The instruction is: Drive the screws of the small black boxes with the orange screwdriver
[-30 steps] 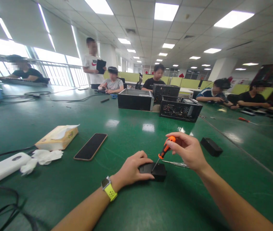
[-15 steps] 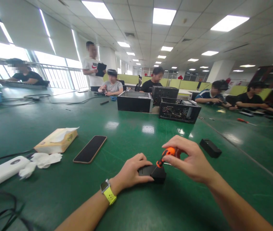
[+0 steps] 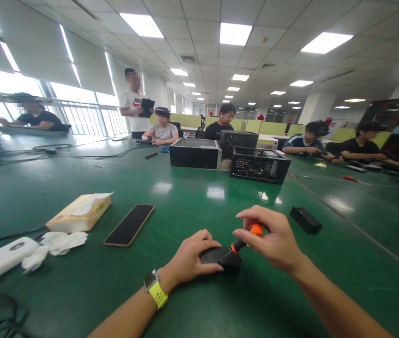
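Observation:
A small flat black box (image 3: 220, 257) lies on the green table (image 3: 192, 202) right in front of me. My left hand (image 3: 188, 258), with a yellow-strapped watch on the wrist, rests on its left side with fingers curled over the top, holding it down. My right hand (image 3: 273, 239) pinches an orange-and-black screwdriver (image 3: 246, 238) by the handle. The screwdriver lies low and slanted, its tip on the box's top near the right end.
A second small black box (image 3: 305, 219) lies to the right. A dark phone (image 3: 129, 224), a tissue box (image 3: 79, 212), crumpled tissues (image 3: 55, 243) and a white power bank (image 3: 2, 260) sit at left. Open black computer cases (image 3: 260, 164) stand further back. Several people sit around the table.
My right hand has lowered and tipped the screwdriver from steeply upright to nearly flat against the box. My left hand stays on the box. The view has tilted slightly upward.

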Demonstrator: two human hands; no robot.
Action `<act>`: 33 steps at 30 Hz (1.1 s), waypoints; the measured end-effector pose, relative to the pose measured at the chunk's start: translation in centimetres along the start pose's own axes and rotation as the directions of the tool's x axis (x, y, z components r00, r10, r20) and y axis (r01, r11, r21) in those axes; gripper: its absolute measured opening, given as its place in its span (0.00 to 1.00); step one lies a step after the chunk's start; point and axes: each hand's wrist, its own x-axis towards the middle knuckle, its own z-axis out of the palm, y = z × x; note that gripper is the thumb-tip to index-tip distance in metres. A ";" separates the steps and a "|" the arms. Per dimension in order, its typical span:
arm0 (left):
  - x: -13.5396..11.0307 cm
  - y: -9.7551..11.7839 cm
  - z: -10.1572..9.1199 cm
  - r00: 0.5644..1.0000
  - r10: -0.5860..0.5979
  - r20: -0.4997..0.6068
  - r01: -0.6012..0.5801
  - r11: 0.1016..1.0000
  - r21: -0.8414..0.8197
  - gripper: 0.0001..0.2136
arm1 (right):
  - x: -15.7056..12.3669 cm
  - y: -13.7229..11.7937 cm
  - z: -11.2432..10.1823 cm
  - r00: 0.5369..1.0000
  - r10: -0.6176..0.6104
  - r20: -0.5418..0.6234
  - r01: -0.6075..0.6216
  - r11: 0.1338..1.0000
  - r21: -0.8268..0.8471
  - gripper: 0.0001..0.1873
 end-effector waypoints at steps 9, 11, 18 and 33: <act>0.1 0.1 0.0 1.000 0.008 -0.006 -0.008 1.000 0.004 0.21 | 0.1 0.2 0.6 0.988 0.150 0.030 -0.151 0.928 0.341 0.13; 0.1 0.0 0.0 1.000 0.013 -0.008 -0.013 1.000 0.008 0.20 | 0.2 0.3 0.3 0.987 0.136 0.080 -0.156 0.915 0.373 0.15; 0.1 0.1 -0.1 1.000 0.010 -0.003 -0.010 1.000 -0.001 0.21 | 0.0 0.6 -0.5 0.983 0.180 0.044 -0.184 0.913 0.363 0.13; 0.1 0.0 -0.2 1.000 0.009 0.008 -0.009 1.000 -0.001 0.21 | 0.2 0.8 -0.5 0.992 0.125 -0.032 -0.116 0.974 0.197 0.10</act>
